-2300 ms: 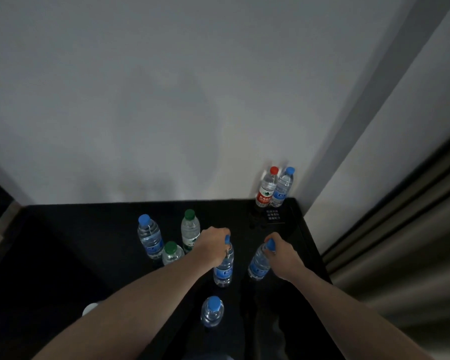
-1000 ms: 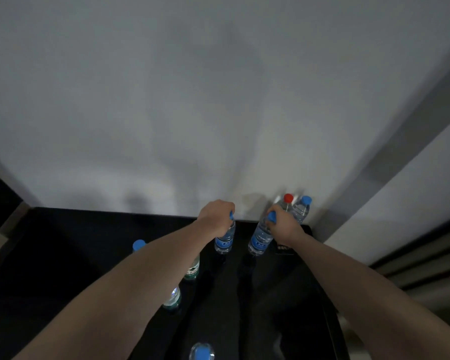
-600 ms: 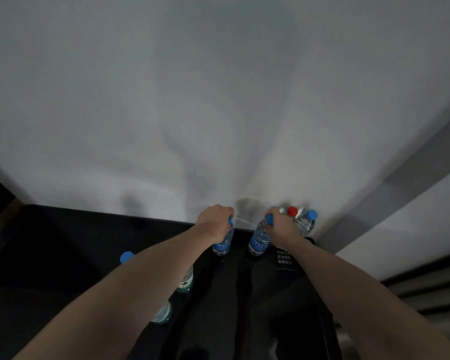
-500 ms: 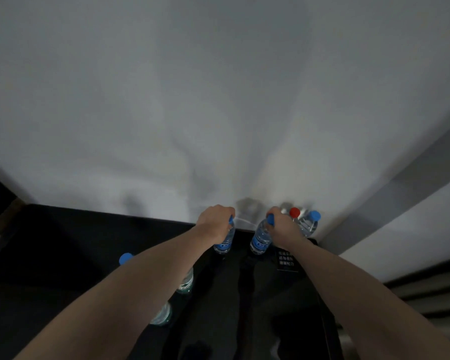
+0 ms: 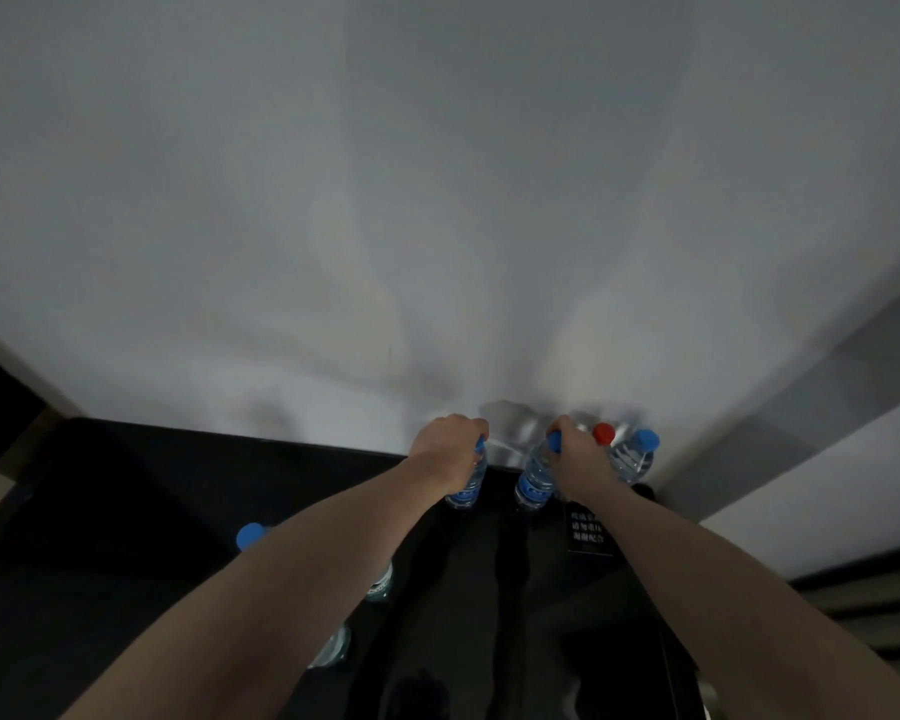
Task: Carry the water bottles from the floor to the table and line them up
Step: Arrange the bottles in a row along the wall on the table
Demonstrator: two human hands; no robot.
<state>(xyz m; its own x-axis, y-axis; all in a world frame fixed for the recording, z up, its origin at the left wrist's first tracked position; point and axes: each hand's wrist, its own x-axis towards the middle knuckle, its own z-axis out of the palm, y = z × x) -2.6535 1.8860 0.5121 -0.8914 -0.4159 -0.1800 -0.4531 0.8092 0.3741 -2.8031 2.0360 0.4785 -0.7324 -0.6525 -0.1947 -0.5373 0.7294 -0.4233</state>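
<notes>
Both arms reaching toward the back of the black table [image 5: 152, 475], near the wall.

Left hand [image 5: 450, 449] is gripping a blue-capped bottle [image 5: 466, 491] around its neck, fingers curled over the cap. Right hand [image 5: 580, 454] is gripping a second blue-capped bottle [image 5: 533, 480] the same way. The two bottles are hanging or standing side by side at the table's back edge; cannot tell whether their bases are touching the surface.

Just beyond the right hand, against the wall: a red-capped bottle [image 5: 604, 433] and another blue-capped one [image 5: 637, 454], standing together as what looks like the start of the row.

Behind the left hand, along the forearm: a loose blue-capped bottle [image 5: 250, 535] and two more partly hidden bottles [image 5: 380, 584], scattered, not yet lined up.

Judgement: the task is well along. Several bottles are on the table, two are in line, two are being added. The scattered ones are waiting to be aligned. The floor is not showing, so any remaining there cannot be counted.
</notes>
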